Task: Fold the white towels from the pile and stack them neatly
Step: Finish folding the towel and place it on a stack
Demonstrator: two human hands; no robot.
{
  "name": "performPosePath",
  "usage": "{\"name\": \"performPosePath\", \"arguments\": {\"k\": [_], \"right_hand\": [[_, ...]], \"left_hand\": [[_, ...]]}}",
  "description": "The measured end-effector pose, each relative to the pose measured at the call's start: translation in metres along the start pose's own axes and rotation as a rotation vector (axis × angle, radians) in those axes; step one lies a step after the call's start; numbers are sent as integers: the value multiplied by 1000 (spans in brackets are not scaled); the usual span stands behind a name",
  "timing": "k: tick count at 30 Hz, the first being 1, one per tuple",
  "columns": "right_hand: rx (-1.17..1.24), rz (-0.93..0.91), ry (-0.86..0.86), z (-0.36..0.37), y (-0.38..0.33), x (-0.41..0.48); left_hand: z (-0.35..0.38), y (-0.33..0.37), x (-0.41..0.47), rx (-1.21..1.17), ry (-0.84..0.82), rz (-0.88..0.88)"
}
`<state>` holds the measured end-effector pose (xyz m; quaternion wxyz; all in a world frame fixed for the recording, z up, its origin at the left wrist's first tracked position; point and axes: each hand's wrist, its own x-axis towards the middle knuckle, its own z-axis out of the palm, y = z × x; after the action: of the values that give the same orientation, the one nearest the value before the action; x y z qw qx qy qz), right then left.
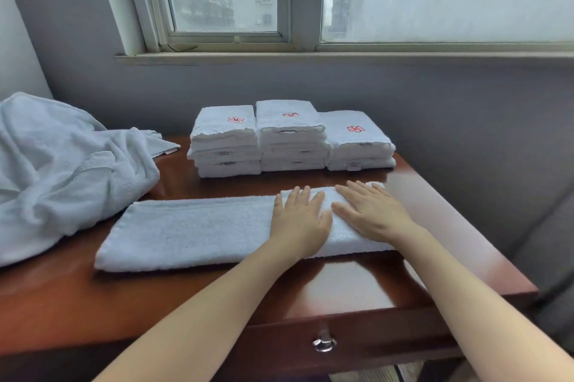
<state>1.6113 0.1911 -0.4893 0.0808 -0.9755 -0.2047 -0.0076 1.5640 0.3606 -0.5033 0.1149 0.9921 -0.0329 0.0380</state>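
Note:
A white towel [192, 231], folded into a long strip, lies across the middle of the wooden table [351, 285]. Its right end is doubled over into a thicker layer. My left hand [299, 218] and my right hand [369, 210] lie flat, side by side, with straight fingers pressing on that doubled right end. Behind the strip stand three stacks of folded white towels with red emblems on top: a left stack [225, 142], a middle stack [290, 136] and a lower right stack [357, 142]. A loose pile of unfolded white towels [62, 170] covers the table's left side.
A grey wall and a window sill [310, 58] rise behind the table. A drawer with a metal knob [324, 342] sits under the front edge. A grey sofa [546, 241] stands close to the table's right edge.

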Motion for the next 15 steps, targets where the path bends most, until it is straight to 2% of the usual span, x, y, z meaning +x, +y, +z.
{"name": "performPosePath", "arguments": {"k": [4,8,11,15], "right_hand": [[-11,45,7,-4,26,3],[-6,66,3,-5,30,4],[-20,71,19,-8,25,1],[-54,138,56,-15,-5,0]], "left_hand": [[1,18,16,-22,-7,56],[-5,8,18,-59,-18,119],[-10,-20,8,-67,-31,84],[-22,-68,-9,56,-48,3]]}}
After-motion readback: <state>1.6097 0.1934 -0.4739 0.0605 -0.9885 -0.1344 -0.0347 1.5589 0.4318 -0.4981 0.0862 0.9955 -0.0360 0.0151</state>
